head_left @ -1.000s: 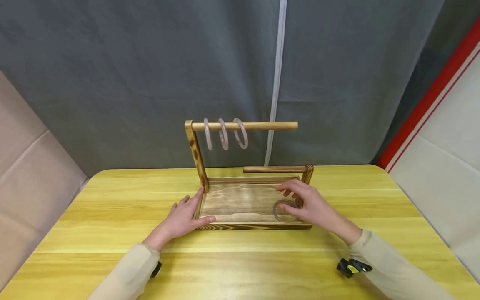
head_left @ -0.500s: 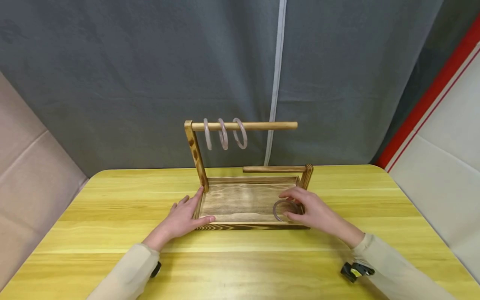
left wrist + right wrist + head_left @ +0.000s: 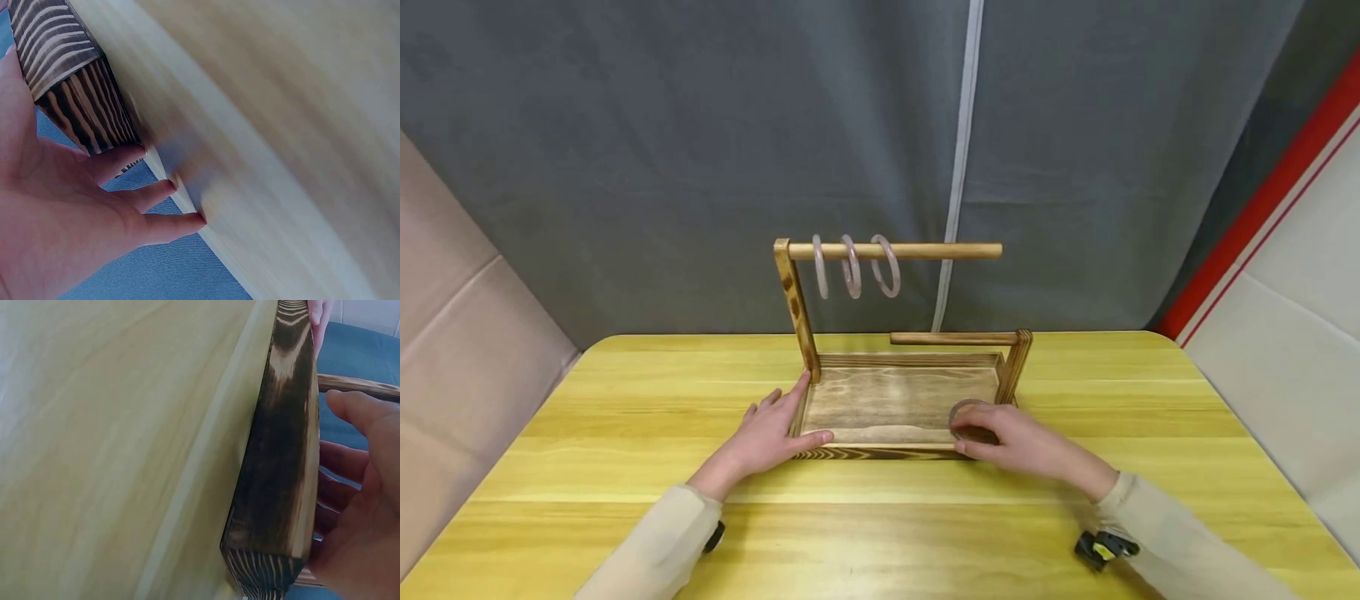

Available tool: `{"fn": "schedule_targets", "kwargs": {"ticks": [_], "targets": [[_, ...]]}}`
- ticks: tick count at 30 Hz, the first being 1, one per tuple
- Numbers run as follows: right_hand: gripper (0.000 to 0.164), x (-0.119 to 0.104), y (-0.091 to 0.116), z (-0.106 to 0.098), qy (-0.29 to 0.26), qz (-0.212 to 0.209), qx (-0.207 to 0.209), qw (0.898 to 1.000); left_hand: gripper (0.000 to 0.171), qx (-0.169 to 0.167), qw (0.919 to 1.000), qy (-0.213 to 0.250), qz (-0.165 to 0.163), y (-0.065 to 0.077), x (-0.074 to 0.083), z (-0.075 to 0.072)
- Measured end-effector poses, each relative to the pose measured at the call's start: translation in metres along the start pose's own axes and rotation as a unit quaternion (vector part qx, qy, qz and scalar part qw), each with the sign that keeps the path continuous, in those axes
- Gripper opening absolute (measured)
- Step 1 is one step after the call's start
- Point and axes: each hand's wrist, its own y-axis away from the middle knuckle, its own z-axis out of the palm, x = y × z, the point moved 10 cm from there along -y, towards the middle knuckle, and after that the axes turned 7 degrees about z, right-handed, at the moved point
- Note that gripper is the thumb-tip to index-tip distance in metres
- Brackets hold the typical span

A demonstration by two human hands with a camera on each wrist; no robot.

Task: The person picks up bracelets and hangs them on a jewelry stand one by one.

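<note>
A wooden rack has a shallow tray (image 3: 887, 400), a tall left post (image 3: 797, 310) with an upper rod (image 3: 955, 251), and a lower rod (image 3: 951, 338) at the right. Three pale bangles hang on the upper rod, the leftmost bangle (image 3: 822, 271) nearest the post. Another bangle (image 3: 957, 407) lies in the tray's front right corner, partly covered by my right hand (image 3: 1018, 437). Its thumb and fingers stand apart; the right wrist view shows the fingers behind the front wall (image 3: 278, 462), the bangle hidden. My left hand (image 3: 765, 435) rests spread against the tray's left front corner.
The rack stands on a light wooden table (image 3: 880, 525). Behind it hangs a grey curtain (image 3: 700, 167) with a pale vertical strip (image 3: 962, 150). Pale panels (image 3: 467, 333) flank the table on both sides, with a red band on the right one.
My right hand has lowered and shifted slightly left and toward the front wall, now covering more of the bangle in the tray. The left hand stays in place.
</note>
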Motion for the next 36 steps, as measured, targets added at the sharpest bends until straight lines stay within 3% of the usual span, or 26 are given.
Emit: {"fn": "schedule_targets", "kwargs": {"ticks": [36], "targets": [[0.034,-0.039,-0.049,0.038,-0.012,-0.024,-0.048,0.999,0.099,-0.002,1.0000,0.001,-0.004,0.000,-0.001,0.001]]}}
